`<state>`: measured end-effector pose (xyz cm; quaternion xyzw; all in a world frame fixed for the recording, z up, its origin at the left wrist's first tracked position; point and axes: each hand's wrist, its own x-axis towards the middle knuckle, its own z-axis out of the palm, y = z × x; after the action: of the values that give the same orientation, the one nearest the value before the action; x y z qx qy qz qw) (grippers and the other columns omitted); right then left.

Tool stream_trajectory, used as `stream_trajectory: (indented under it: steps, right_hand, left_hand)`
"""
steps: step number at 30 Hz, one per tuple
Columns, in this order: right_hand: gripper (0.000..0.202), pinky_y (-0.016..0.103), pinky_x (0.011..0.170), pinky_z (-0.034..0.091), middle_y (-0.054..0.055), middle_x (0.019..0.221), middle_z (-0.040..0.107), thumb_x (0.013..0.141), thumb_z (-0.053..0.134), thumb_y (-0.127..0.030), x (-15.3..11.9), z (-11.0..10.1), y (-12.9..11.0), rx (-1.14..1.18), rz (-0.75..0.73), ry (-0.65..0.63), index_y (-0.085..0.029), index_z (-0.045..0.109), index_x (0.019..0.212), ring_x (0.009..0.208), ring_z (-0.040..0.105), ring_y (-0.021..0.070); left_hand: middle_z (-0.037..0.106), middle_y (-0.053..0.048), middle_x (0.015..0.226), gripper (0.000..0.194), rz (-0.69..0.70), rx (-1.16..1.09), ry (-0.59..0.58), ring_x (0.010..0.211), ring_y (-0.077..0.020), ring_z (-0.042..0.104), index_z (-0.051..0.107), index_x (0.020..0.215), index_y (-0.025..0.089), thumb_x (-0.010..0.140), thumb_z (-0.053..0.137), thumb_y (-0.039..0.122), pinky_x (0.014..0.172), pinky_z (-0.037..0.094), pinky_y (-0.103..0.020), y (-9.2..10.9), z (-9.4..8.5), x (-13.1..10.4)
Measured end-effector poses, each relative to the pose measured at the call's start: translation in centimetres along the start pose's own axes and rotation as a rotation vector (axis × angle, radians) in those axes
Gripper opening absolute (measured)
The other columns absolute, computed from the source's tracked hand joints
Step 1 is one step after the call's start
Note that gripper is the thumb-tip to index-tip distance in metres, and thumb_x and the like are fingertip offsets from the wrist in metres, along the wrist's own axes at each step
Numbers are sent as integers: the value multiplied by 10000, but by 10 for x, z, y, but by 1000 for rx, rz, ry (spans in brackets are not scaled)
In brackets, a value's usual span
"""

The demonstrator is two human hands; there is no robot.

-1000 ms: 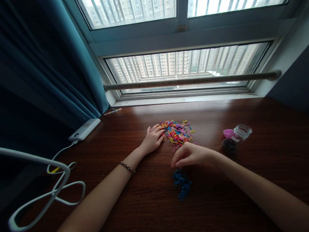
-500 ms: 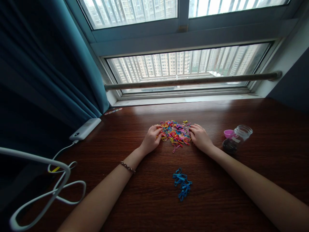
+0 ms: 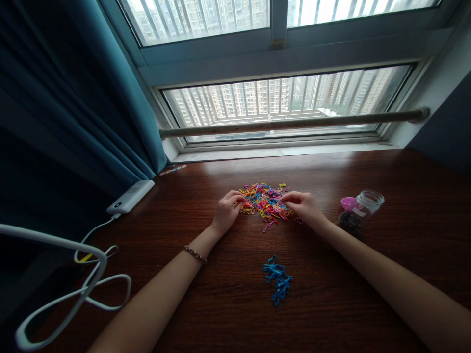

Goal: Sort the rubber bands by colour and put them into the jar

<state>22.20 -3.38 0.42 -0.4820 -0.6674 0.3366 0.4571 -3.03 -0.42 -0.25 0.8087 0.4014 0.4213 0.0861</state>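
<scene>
A loose heap of small multicoloured rubber bands lies on the dark wooden table. At its left edge my left hand has thumb and fingers pinched together; yellow bands show by the fingertips, but what they grip is too small to make out. My right hand reaches in from the right, its thumb and fingers closed to a pinch on the heap's edge. Whatever sits in that pinch is hidden. Nearer to me lies a separate small cluster of blue rubber bands.
To the right, a clear jar with dark contents leans beside a pink lid. On the left are a white power bank, a looped white cable and a blue curtain. The window ledge bounds the back.
My right hand's fingers have closed from a loose curl into a pinch, moving slightly left over the heap. My left hand has shifted a little left, its fingers drawn together.
</scene>
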Motion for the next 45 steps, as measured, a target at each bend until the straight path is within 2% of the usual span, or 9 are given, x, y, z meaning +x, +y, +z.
stream_trajectory:
  steps: [6,12,15,20,23,30,37,40,45]
  right_hand:
    - [261,229,622,492,37,762,669,666,663,-316,-18,12,-26,280,80,-741,-130,679,850,673,612,136]
    - [299,184,436,452,5,594,623,702,638,-378,-33,18,-43,233,128,-1059,-122,670,855,462,571,100]
    - [290,183,418,426,5,564,611,739,601,-394,-29,21,-36,145,34,-843,-127,673,827,429,546,94]
    - [200,254,636,451,58,782,669,799,520,-296,-13,13,-10,-273,-179,3,-172,676,827,674,594,157]
    - [212,284,672,444,69,834,674,790,495,-251,-5,3,5,-453,-128,199,-171,671,878,692,593,179]
    - [177,268,664,439,39,717,642,754,545,-237,-3,-2,13,-502,-102,201,-187,679,858,646,578,160]
    - [212,253,627,438,41,765,647,795,502,-239,-3,1,15,-418,-90,138,-207,674,915,626,571,147]
    - [231,267,662,445,56,804,649,802,487,-234,-2,0,18,-428,-92,195,-196,666,943,681,580,161]
    - [225,263,661,446,47,790,655,795,485,-214,-3,2,16,-412,-120,163,-193,652,945,674,576,158]
  left_hand:
    - [613,-39,840,109,-24,4,13,800,-151,580,643,783,190,793,535,196,747,488,-281,1,-1,1]
    - [619,-50,858,128,-47,1,41,793,-152,582,649,834,179,802,535,226,738,490,-280,2,1,1]
    - [612,-51,851,133,-32,-14,20,807,-152,579,644,809,178,811,519,224,750,486,-280,3,1,1]
    - [611,-58,841,112,52,-38,-50,798,-154,582,633,781,175,795,533,224,745,476,-273,8,-1,0]
    - [616,-47,730,125,109,-74,-191,665,-127,565,636,760,160,787,535,230,643,460,-236,19,-2,-3]
    - [596,-17,595,158,178,-267,-650,507,-69,471,649,751,117,775,532,220,504,361,-170,55,0,-10]
    - [618,-42,635,202,190,-388,-822,555,-81,516,663,744,105,795,522,240,544,383,-168,62,0,-10]
    - [593,-29,595,262,152,-346,-747,527,-76,491,655,702,108,820,494,278,519,367,-172,57,1,-8]
    - [595,-39,652,259,64,-82,-329,624,-120,521,643,716,139,840,463,276,625,421,-230,40,5,-6]
